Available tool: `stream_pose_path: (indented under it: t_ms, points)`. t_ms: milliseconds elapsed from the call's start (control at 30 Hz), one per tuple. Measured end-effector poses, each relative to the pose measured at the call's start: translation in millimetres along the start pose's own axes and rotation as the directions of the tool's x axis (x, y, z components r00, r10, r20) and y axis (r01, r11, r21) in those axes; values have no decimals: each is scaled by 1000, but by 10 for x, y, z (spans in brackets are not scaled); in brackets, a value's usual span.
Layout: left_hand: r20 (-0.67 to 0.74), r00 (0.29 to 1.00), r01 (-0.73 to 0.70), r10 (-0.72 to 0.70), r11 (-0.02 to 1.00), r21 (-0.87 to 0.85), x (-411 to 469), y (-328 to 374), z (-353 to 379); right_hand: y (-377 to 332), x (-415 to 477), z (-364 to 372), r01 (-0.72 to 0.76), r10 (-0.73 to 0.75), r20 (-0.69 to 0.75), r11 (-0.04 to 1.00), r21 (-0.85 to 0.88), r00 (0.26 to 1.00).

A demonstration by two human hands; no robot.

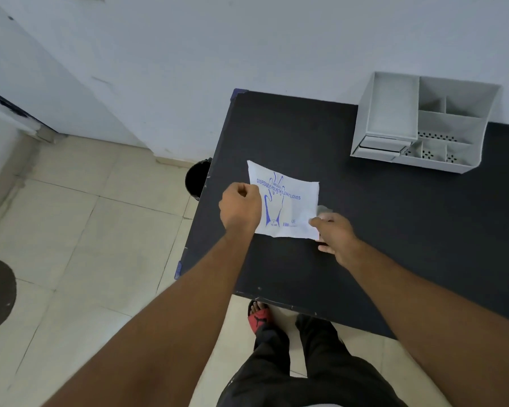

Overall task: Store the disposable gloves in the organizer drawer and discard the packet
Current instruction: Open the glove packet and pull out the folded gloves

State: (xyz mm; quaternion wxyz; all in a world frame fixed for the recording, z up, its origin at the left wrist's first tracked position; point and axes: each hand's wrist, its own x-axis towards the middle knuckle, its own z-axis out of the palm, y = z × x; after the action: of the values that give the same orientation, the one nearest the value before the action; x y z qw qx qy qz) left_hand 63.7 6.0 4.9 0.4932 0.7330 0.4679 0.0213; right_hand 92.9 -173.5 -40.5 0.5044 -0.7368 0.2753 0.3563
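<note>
Black and flat, the big table top (394, 230) is sitting against the pale wall, and it is holding everything. Far back on the right side, well apart from the hands, the grey plastic organizer (423, 124) is standing with its open cups on top and its little drawer (379, 146) low on its left front (the drawer is looking nearly shut, though it is hard to tell). Just past the table's left edge, the round black bin (197, 179) is peeking out on the tiled floor.

Nearer the person, the flat white packet with blue glove print (288, 204) is lying on the table between both hands. The left hand (241, 205) is curling into a fist and pinching the packet's left edge. The right hand (334, 235) is closing its fingertips on the packet's right edge, near the bottom corner. Right there, a bit of thin see-through glove plastic (323, 211) is poking out of the packet beside the right fingers.
</note>
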Motion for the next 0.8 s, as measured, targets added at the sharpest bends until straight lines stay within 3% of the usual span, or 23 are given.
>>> stream_pose_path:
  t_ms: [167, 333, 800]
  points:
    - [-8, 983, -184, 184, 983, 26, -112, 132, 45, -40, 21, -11, 33, -34, -35, 999, -31, 999]
    - [-4, 959, -282, 282, 959, -8, -223, 240, 96, -44, 27, -2, 46, -51, -84, 997, -60, 995]
    - [21, 957, -286, 289, 953, -99, -260, 374, 128, -21, 130, 8, 57, -66, -127, 996, -75, 990]
